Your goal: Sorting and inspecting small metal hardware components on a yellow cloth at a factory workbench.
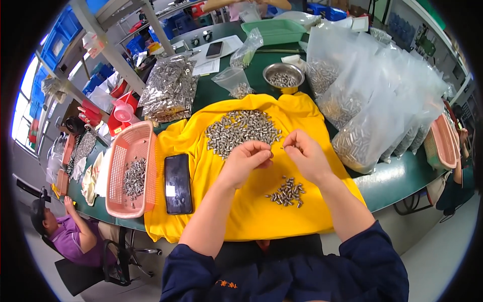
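Observation:
A yellow cloth (211,211) covers the table in front of me. On it lies a large heap of small silvery metal cylinders (240,132), with a smaller pile of like cylinders (287,193) nearer to me. Just below the large heap, my left hand (247,162) is closed, thumb pressed to its curled fingers; what they hold is hidden. My right hand (308,157) faces it a short gap away, above the smaller pile. Its thumb and forefinger are pinched together, with a tiny dark bit at the tips, too small to name.
Left of the cloth stands a pink basket (151,173) with metal pieces; a black phone (178,184) lies beside it. Beyond are a bag of metal parts (170,85) and a steel bowl (284,75). Bulging clear bags (372,105) crowd the right. A seated person (75,234) is at left.

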### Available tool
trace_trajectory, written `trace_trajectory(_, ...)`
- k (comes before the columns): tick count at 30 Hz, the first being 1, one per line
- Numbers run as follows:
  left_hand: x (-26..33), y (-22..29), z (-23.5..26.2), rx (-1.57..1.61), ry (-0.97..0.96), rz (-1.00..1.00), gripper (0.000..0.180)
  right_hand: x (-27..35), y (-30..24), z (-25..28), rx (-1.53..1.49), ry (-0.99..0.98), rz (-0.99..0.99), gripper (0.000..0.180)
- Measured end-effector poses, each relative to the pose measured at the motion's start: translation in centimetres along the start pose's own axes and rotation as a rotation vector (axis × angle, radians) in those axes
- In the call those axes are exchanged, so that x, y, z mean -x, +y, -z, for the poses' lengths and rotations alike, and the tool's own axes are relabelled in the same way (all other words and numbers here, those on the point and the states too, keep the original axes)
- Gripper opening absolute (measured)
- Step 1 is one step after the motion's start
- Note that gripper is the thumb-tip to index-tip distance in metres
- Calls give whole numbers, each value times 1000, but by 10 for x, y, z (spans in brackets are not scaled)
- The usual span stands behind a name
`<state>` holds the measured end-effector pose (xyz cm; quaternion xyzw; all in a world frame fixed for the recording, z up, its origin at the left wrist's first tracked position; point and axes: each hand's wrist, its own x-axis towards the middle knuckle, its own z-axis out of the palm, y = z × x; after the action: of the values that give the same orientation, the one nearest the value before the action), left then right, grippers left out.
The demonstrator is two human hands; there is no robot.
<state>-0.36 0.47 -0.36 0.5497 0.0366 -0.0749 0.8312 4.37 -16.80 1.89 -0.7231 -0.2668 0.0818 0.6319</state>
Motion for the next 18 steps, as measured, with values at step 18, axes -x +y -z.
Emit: trace_trajectory(18,-3,-5,-4,15,-11,-115,12,-2,6,-1,-57,-84,-23,3)
